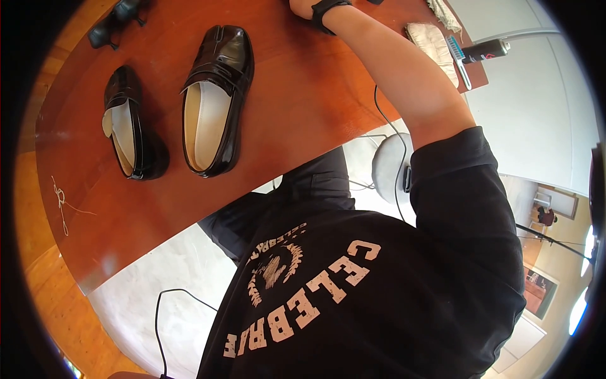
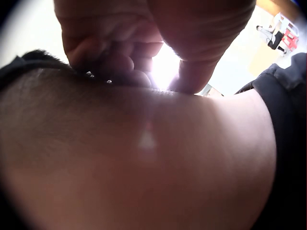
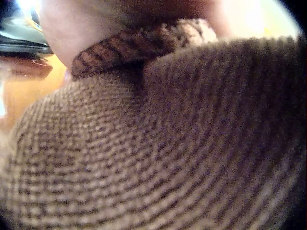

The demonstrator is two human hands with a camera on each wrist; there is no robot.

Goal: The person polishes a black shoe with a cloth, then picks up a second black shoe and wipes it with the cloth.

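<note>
Bent fingers of my left hand (image 2: pixel 144 43) rise behind a broad stretch of skin in the left wrist view, with light between thumb and fingers; their tips are hidden. Only the edge of my right hand (image 1: pixel 303 7) enters the head view at the top, beyond a black wrist strap (image 1: pixel 325 14). Brown ribbed fabric (image 3: pixel 158 143) fills most of the right wrist view, against skin of the right hand (image 3: pixel 72 28); its grip is hidden. Two glossy black loafers, a smaller one (image 1: pixel 148 148) and a larger one (image 1: pixel 224 57), stand side by side on the table.
Black heeled shoes (image 1: pixel 113 28) stand at the table's (image 1: pixel 303 95) far left. Thin string (image 1: pixel 61 202) lies near its left edge. At the right are a pale pad (image 1: pixel 432 47), a brush (image 1: pixel 459 60) and a black can (image 1: pixel 486 50). A black cable (image 1: pixel 398 170) hangs over the front edge.
</note>
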